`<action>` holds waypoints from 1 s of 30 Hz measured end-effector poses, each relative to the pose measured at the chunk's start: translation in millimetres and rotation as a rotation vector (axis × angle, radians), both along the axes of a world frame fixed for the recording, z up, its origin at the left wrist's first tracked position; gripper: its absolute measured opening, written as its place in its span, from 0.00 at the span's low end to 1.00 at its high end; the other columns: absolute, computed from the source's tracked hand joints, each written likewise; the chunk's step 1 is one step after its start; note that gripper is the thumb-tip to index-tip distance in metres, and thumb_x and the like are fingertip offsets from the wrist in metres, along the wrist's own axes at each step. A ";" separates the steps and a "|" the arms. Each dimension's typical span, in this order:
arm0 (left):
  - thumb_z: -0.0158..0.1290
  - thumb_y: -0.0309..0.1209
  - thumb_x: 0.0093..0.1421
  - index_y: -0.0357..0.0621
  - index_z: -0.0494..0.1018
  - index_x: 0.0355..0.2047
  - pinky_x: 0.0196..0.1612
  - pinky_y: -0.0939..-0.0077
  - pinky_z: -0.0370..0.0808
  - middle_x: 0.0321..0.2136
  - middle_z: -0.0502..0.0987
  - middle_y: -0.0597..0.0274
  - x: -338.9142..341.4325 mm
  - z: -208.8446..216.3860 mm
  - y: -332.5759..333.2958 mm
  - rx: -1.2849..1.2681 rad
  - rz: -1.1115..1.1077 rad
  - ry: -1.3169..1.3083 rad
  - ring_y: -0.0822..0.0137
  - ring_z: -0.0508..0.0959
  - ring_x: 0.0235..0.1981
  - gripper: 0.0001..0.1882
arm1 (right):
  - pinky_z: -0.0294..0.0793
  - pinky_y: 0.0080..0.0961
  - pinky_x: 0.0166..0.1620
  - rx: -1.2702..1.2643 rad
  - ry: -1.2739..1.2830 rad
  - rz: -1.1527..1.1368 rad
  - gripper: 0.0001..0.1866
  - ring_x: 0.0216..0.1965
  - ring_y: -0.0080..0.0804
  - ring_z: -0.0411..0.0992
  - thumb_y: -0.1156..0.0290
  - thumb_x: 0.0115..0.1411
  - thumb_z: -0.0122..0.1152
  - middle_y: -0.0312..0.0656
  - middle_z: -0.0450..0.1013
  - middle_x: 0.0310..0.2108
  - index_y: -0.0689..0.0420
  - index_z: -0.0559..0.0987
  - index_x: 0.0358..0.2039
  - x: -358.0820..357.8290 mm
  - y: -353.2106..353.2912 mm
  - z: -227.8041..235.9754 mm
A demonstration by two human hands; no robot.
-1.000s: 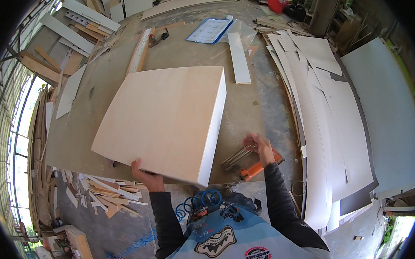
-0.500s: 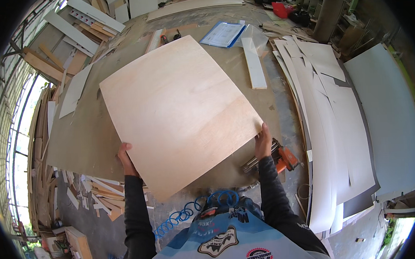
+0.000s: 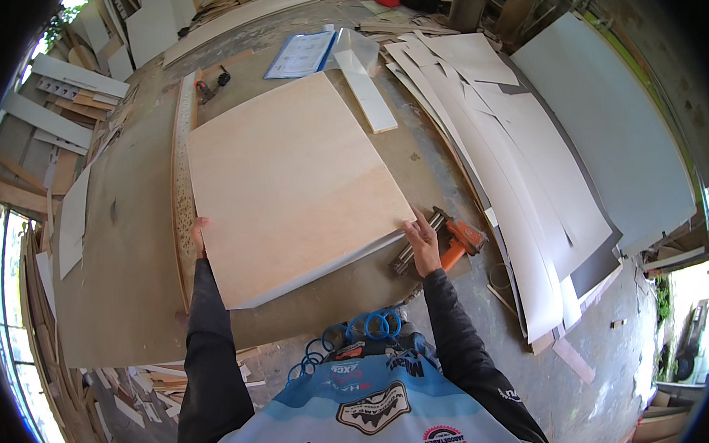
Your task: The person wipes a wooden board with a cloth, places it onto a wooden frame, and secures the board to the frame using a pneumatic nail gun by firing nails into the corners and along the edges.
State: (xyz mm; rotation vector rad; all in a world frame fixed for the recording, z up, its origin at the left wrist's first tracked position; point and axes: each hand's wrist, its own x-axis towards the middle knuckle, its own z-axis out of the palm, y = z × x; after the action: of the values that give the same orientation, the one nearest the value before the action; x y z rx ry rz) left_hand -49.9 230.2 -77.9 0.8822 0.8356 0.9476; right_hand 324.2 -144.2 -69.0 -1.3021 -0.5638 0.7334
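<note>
Left hand [image 3: 200, 233] is clamped on the left edge of the panel [image 3: 288, 181]; right hand [image 3: 424, 240] is pressed, fingers spread, against its near right corner. Panel lies between both hands, neither nearer, flat on the bench [image 3: 124, 266], long axis running near to far, slightly skewed. Face is pale plywood, unmarked, with a thin white edge seen along the near side. Orange nailer [image 3: 452, 244] lies just right of the right hand. White strip [image 3: 368, 92] touches the far right edge.
</note>
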 end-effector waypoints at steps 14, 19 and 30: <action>0.61 0.32 0.59 0.38 0.72 0.59 0.57 0.65 0.71 0.55 0.76 0.50 37.8 93.7 -110.6 0.858 0.077 0.776 0.58 0.74 0.57 0.28 | 0.71 0.18 0.52 -0.025 -0.250 0.065 0.34 0.46 0.18 0.72 0.71 0.57 0.73 0.35 0.76 0.47 0.62 0.72 0.64 5.2 9.2 17.0; 0.61 0.37 0.59 0.44 0.74 0.58 0.66 0.56 0.61 0.61 0.69 0.47 123.8 108.5 -220.2 1.295 -0.395 0.867 0.49 0.66 0.65 0.27 | 0.71 0.18 0.53 0.048 -0.131 0.065 0.31 0.45 0.17 0.74 0.75 0.56 0.73 0.36 0.79 0.48 0.60 0.75 0.61 5.2 15.0 13.9; 0.55 0.40 0.65 0.53 0.73 0.61 0.69 0.50 0.57 0.65 0.64 0.52 221.8 67.0 -261.8 1.469 -0.320 1.042 0.53 0.61 0.69 0.24 | 0.73 0.16 0.47 -0.064 -0.240 0.152 0.27 0.36 0.12 0.71 0.78 0.57 0.71 0.35 0.83 0.38 0.61 0.77 0.58 28.1 11.8 10.8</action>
State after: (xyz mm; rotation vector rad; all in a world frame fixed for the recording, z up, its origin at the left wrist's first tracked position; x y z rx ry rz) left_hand 171.9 -31.6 -10.9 2.8397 0.6803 0.6670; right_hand 352.3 -132.5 -58.2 -1.4280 -0.8462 0.7286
